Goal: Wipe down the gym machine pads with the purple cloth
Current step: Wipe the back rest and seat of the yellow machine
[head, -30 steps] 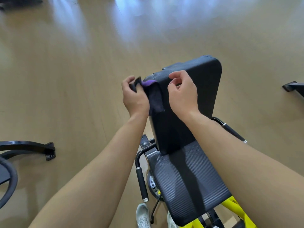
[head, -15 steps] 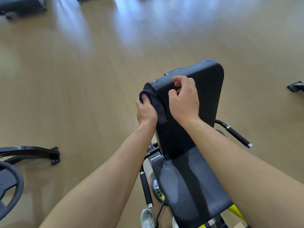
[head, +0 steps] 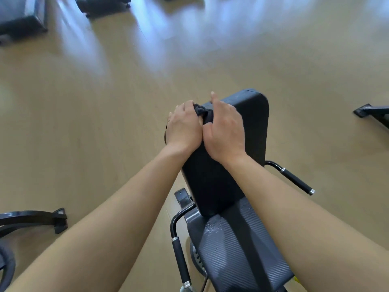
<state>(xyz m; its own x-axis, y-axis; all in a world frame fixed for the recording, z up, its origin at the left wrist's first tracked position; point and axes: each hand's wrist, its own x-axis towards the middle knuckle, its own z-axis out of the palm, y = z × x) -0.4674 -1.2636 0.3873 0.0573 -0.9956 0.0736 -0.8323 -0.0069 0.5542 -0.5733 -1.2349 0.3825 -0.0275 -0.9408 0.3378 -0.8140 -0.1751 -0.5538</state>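
Both hands have closed together at the back pad (head: 248, 127) top corner; left hand (head: 184, 128) clenches the bunched cloth (head: 203, 113), right hand (head: 226, 131) lies loose alongside, fingers partly open. Best spread cloth flat, wipe downward toward seat pad (head: 237, 245)

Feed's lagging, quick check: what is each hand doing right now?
Left hand: closed on the cloth.
Right hand: open, resting against the back pad.

Pale wooden floor (head: 105, 114) with bluish-white glare toward its far edge; black machine bases (head: 23, 20) stand along that edge.
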